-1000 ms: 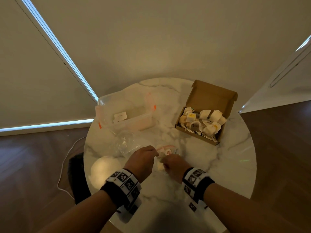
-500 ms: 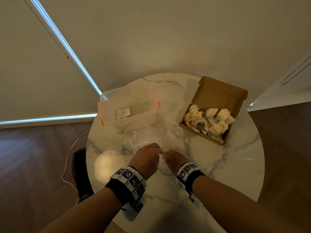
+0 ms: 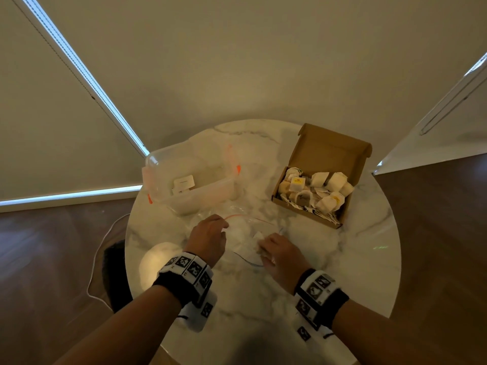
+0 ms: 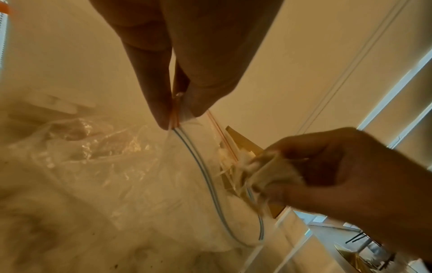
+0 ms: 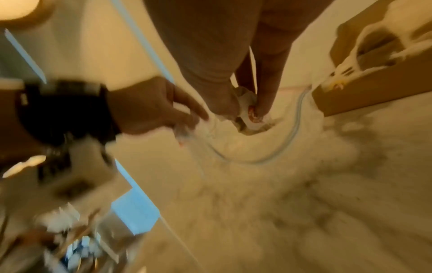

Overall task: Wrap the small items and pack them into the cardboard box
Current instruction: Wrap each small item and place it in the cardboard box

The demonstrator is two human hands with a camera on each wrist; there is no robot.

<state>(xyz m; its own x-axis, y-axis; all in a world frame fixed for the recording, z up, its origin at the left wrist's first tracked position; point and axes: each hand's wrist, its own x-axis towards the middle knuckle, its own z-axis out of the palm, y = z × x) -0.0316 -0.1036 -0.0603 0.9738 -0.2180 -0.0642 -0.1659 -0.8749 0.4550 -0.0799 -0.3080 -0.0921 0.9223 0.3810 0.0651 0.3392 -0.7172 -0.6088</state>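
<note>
My left hand [image 3: 224, 227] pinches the rim of a clear zip bag [image 3: 243, 233] and holds its mouth up off the marble table [image 3: 355, 259]. The left wrist view shows thumb and finger of that left hand [image 4: 177, 119] clamped on the red and blue zip strip of the zip bag [image 4: 187, 184]. My right hand [image 3: 261, 243] grips a small paper-wrapped item [image 3: 258, 237] at the bag's mouth. That item [image 5: 249, 115] carries a red mark and sits between the fingertips of the right hand [image 5: 247, 110]. The open cardboard box [image 3: 326, 151] at the back right holds several wrapped items.
A clear plastic bin [image 3: 210, 192] with orange latches stands at the back left, a white card inside it. Crumpled clear plastic [image 4: 88, 147] lies in front of it. A black object [image 3: 116, 275] and a white cable lie on the floor at the left.
My hands have drawn apart. The left hand has lifted the bag's rim and the mouth now gapes; the right hand holds the wrapped item lower and further right.
</note>
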